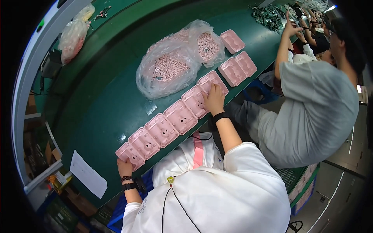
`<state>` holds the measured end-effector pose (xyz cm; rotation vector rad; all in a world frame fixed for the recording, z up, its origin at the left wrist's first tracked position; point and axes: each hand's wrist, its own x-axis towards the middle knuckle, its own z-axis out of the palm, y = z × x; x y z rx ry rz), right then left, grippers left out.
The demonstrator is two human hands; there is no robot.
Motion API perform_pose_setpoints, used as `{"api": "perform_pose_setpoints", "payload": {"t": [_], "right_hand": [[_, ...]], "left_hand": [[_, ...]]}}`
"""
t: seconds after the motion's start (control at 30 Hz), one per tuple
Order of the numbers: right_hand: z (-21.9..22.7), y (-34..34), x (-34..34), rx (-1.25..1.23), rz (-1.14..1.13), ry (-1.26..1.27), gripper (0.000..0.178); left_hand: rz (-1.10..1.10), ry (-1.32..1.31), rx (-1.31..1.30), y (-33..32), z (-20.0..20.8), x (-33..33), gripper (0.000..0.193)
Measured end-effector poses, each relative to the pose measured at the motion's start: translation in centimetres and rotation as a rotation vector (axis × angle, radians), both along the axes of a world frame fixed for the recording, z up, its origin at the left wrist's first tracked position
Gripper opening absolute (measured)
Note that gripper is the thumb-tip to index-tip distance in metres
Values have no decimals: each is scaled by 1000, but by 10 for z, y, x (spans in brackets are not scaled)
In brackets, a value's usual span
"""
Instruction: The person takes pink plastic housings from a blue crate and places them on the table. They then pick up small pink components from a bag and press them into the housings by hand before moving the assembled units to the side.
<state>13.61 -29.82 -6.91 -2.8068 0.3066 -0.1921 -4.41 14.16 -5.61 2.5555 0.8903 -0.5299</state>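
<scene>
A slanting row of several shallow pink plastic housings lies along the near edge of the table, their molded insides facing up. My left hand (pixel 124 168) grips the outer end of the leftmost housing (pixel 133 156), thumb and fingers at its rim. At the row's other end, my right hand (pixel 214 100) is closed on the near wall of the rightmost housing (pixel 211 79), with fingertips reaching inside. That hand also lies against the neighboring housing (pixel 193 101). Between the hands, the middle housings (pixel 180 116) sit side by side, seeming to touch. My fingertips are partly hidden.
Clear plastic bags (pixel 167 73) full of small pink parts stand beyond the row on the green table (pixel 105 105). More pink housings (pixel 232 72) lie at the right. A paper sheet (pixel 88 174) is at the left. A co-worker in grey (pixel 311 112) sits close on the right.
</scene>
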Motion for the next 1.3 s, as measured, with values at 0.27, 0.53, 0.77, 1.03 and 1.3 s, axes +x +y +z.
{"api": "perform_pose_setpoints", "payload": {"t": [0.27, 0.53, 0.77, 1.03, 1.3], "right_hand": [[23, -45, 29, -104, 219, -108, 41], [30, -140, 140, -224, -51, -254, 25], [16, -173, 203, -219, -26, -304, 30], [21, -183, 118, -183, -188, 77, 30], [-13, -191, 103, -118, -98, 21, 23]], "left_hand": [[-2, -30, -27, -19, -3, 5, 42], [85, 60, 57, -38, -2, 10, 40], [266, 183, 204, -39, -24, 10, 42], [322, 217, 212, -45, -34, 16, 42], [287, 191, 185, -44, -30, 20, 38]]}}
